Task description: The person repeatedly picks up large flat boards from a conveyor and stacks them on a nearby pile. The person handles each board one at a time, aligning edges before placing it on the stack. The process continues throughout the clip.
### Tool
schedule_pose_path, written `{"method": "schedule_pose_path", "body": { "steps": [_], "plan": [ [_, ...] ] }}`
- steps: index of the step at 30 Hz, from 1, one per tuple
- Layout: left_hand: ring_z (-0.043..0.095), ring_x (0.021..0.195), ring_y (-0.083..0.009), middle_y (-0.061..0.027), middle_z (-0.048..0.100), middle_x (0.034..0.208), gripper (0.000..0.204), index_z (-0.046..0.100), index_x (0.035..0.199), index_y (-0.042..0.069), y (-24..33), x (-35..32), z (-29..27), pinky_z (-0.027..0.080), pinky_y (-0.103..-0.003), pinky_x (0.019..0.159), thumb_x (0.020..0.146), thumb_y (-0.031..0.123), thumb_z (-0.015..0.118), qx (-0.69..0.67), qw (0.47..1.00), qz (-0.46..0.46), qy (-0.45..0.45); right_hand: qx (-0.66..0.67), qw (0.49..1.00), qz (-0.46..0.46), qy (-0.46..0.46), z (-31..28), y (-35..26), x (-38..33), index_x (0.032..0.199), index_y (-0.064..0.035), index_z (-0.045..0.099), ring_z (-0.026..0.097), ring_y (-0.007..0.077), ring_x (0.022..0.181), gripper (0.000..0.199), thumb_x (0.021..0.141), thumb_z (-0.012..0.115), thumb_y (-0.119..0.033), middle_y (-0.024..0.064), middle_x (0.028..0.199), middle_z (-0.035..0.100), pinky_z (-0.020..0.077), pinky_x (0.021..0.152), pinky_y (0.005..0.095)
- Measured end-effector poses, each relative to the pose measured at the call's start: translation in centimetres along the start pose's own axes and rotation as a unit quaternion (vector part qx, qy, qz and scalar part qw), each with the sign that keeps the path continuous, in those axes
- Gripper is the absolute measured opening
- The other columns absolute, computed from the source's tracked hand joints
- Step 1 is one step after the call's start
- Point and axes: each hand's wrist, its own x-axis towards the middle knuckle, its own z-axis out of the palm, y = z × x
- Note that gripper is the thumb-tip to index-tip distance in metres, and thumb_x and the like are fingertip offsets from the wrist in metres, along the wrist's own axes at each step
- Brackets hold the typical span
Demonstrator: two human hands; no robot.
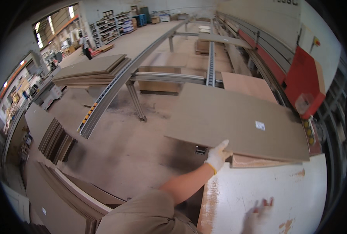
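The left hand (217,156), in a white glove, grips the near edge of a large brown board (236,121), its fingers (222,146) laid over the top face and closed on the edge, apparently to steady or steer the sheet from the one side within reach. The board lies flat and partly overhangs, its far part towards the red machine (304,82), its near right edge resting on a second, paler board (255,161) that peeks out beneath it; a small white label (260,125) sits near its right end. Both boards rest on the white counter (267,191), whose paint is worn through in orange patches. The right hand (258,216), also gloved and blurred, lies low on the counter near the bottom edge, well apart from the board; it looks pressed flat with the fingers spread, probably as a brace, though the blur makes that uncertain, and it holds nothing that can be seen. To the left, past the board's free edge, the dusty floor (123,144) shows, crossed by a long metal rail (111,91) on legs. Beyond the rail a stack of boards (89,68) lies flat, and more sheets (56,140) lean on edge at the lower left, kept near the machine. A person (87,46) stands far off by the shelves.
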Motion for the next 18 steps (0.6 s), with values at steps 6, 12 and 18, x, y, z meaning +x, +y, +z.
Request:
{"method": "schedule_pose_path", "body": {
  "steps": [6, 12, 18],
  "plan": [
    [0.062, 0.127, -0.0352, -0.0333, 0.058, 0.138, 0.055, 0.051, 0.145, -0.006, 2.7, -8.9, -4.1, 0.051, -0.035, 0.107, 0.102, 0.024, 0.067, 0.467, 0.871, 0.107, -0.105, 0.011, 0.852, 0.274, 0.446, 4.6, 26.2, 6.5, 0.147, -0.0007, 0.052, 0.056, 0.0210, 0.126, 0.050, 0.102, 0.054, -0.023, 0.0133, 0.147, 0.054, 0.0471, 0.102, 0.0321],
    [0.054, 0.136, -0.0365, -0.0227, 0.053, 0.147, 0.049, 0.042, 0.149, -0.007, 7.5, -15.4, -9.9, 0.042, -0.049, 0.117, 0.107, 0.016, 0.054, -0.070, 0.993, -0.010, -0.097, 0.535, 0.788, 0.254, 0.168, 1.1, 26.3, 15.8, 0.143, -0.0001, 0.055, 0.058, 0.0210, 0.122, 0.048, 0.103, 0.054, -0.025, 0.0130, 0.142, 0.057, 0.0479, 0.100, 0.0326],
    [0.067, 0.117, -0.0270, -0.0148, 0.066, 0.131, 0.041, 0.055, 0.140, -0.004, 10.6, -23.7, -14.4, 0.056, -0.041, 0.100, 0.102, 0.010, 0.062, 0.132, 0.985, 0.102, 0.032, 0.670, 0.708, 0.194, 0.112, -3.0, 19.0, 17.0, 0.140, 0.0005, 0.057, 0.059, 0.0210, 0.118, 0.046, 0.103, 0.054, -0.027, 0.0127, 0.137, 0.060, 0.0487, 0.099, 0.0332]
  ]
}}
